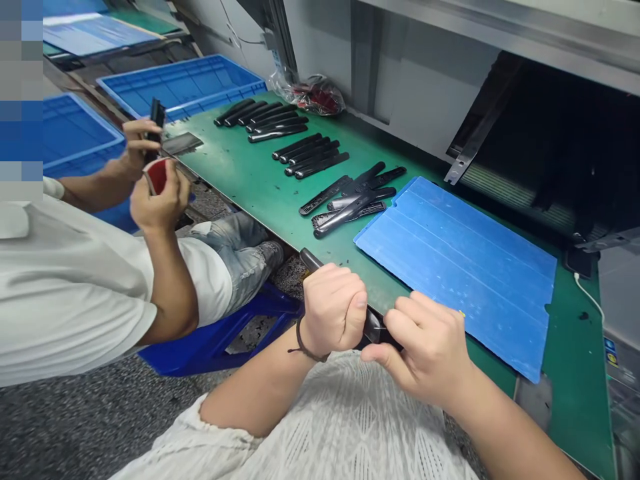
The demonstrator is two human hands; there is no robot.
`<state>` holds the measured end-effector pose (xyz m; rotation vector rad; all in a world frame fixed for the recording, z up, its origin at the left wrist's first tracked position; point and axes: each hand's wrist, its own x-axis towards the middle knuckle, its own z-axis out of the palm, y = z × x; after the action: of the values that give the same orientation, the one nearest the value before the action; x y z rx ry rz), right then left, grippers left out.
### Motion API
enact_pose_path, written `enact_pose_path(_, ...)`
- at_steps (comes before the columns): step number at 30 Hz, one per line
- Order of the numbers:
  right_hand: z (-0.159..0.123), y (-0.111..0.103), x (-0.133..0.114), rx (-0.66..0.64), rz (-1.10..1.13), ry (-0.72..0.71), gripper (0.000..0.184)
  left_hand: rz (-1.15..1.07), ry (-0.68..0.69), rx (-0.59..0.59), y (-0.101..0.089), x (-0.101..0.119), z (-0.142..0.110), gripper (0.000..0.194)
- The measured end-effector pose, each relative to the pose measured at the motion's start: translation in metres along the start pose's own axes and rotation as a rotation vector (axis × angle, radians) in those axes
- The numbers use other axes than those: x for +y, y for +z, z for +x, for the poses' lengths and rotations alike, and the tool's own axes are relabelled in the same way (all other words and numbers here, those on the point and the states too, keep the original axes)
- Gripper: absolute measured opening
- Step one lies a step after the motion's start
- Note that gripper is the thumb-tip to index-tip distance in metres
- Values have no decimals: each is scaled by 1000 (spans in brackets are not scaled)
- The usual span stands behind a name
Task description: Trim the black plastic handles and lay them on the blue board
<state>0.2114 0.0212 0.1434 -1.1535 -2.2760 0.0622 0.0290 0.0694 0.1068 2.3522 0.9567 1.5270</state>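
Status: just off the near-left corner of the blue corrugated sheet point(455, 273), at the edge of the green tabletop point(575, 360), both hands are on one long black handle-shaped part point(375, 327). Left hand point(334, 310) is a closed fist around it, with one dark end sticking out past the knuckles. Right hand point(423, 353) looks to be pinching the other end between thumb and curled fingers. Middle of the part is hidden by the hands, so no read on its surface there; the visible ends look dark and matte. Left of the sheet: a loose heap of similar black parts point(350, 200), some with slotted frames, lying crossed and touching. Further along, same side: a tidy row of black bars point(310, 157), about five pieces, then a second row of black bars point(260, 117), about seven, all laid parallel. So two batches are lined up and one heap is unsorted; can't tell which pieces are finished. Well left of the sheet, a co-worker's hand point(140, 143) holds a black part upright and their other hand point(157, 200) grips a red-and-white roll point(156, 175). Blue plastic crates point(180, 87) sit beyond them.
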Motion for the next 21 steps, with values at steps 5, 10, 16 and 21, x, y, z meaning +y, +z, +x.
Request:
enact_pose_path(5, -3, 3, 1, 72, -101, -38, 59, 55, -63, 31, 1, 2, -4, 26)
enact_pose_path(10, -5, 7, 1, 130, -199, -83, 53, 62, -136, 14, 6, 4, -6, 31)
enact_pose_path(16, -11, 13, 9, 253, -255, -184, 41, -19, -443, -143, 10, 10, -3, 45)
enact_pose_path(21, -13, 3, 17, 170, -29, -150, 13, -73, -633, -250, 5, 14, 5, 56)
